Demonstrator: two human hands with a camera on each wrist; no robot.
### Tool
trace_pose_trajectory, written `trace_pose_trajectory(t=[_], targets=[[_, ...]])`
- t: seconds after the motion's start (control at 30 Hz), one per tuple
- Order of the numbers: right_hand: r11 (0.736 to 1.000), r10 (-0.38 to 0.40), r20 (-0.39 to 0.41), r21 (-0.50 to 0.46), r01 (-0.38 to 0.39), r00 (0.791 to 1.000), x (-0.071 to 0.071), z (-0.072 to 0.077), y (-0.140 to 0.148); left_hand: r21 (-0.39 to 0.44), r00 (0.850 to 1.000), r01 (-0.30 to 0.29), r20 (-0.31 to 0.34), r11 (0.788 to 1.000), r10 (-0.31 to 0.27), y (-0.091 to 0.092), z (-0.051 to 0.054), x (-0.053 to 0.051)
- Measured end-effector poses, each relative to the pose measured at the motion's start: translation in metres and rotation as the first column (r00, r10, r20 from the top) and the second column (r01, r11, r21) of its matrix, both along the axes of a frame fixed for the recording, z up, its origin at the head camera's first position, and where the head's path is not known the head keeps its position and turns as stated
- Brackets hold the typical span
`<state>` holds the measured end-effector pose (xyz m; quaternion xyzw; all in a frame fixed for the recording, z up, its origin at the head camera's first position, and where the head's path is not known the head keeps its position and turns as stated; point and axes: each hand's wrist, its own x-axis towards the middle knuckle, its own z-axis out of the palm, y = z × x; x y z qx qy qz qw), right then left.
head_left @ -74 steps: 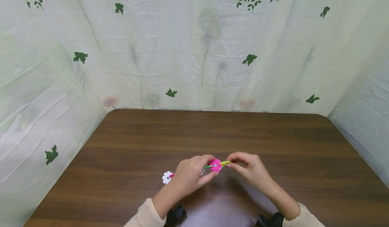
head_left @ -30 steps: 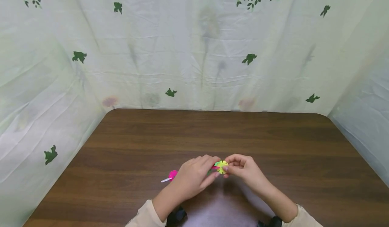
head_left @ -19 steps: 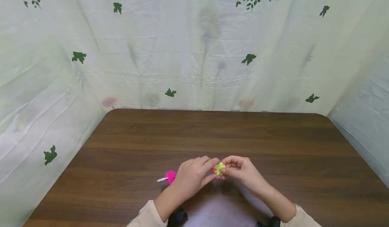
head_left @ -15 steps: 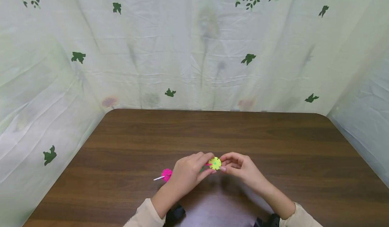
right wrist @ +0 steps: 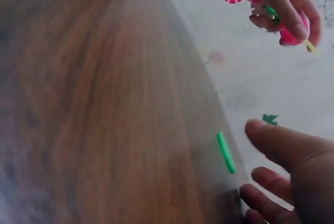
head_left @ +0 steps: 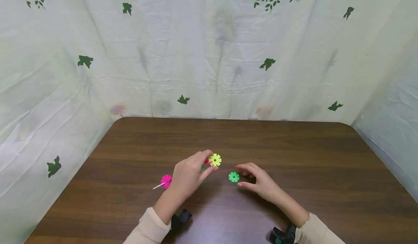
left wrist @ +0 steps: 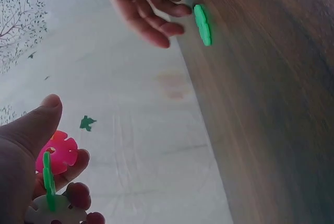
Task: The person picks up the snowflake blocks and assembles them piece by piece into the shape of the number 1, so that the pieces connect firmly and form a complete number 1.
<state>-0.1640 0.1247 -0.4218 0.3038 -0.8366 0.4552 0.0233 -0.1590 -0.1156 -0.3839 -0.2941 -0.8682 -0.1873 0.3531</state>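
My left hand point(head_left: 187, 175) grips a chain of slotted plastic snowflake discs above the table. A yellow disc point(head_left: 214, 160) sits at the fingertip end; a pink disc point(head_left: 166, 181) and an edge-on white disc point(head_left: 158, 186) stick out behind the hand. In the left wrist view, another pink disc point(left wrist: 63, 153), a green disc point(left wrist: 48, 177) and a white disc point(left wrist: 58, 212) show by the palm. My right hand point(head_left: 261, 182) holds nothing, its thumb and fingers spread. Just beyond its fingertips is a separate green disc point(head_left: 233, 177); whether it touches the table I cannot tell.
The brown wooden table point(head_left: 209, 139) runs back to a pale cloth point(head_left: 196, 55) printed with green leaves and birds. Black wrist devices are on both arms, the left one point(head_left: 181, 219) and the right one point(head_left: 283, 234), below the sleeves.
My left hand has moved left and farther from me with the chain, away from my right hand. The right fingers have spread off the yellow disc, and a separate green disc now shows beside them.
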Motion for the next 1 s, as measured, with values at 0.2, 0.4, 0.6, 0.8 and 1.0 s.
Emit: trace_pose_trajectory(t=[0.2,0.4,0.6,0.8,1.0], targets=[[0.996,0.013,-0.004,0.087,-0.013,1.000,-0.017,-0.029,0.004,-0.003,1.000,-0.020,-0.005,1.000,0.020,-0.002,0.002,-0.001],[0.995,-0.014,-0.046,0.101,0.018,0.999,-0.018,-0.033,-0.002,0.006,1.000,-0.022,-0.006,1.000,0.022,-0.003,0.002,-0.001],[0.996,-0.019,0.011,0.090,0.018,1.000,-0.016,-0.029,-0.003,0.009,1.000,-0.004,0.003,1.000,0.004,-0.002,0.001,0.000],[1.000,0.015,0.095,-0.029,-0.012,0.995,-0.015,-0.019,-0.001,-0.004,1.000,0.022,0.009,1.000,-0.022,0.002,-0.001,0.001],[0.987,-0.020,0.119,-0.155,0.039,0.993,-0.013,0.002,0.004,-0.031,0.998,0.065,0.026,0.997,-0.064,0.008,-0.001,0.005]])
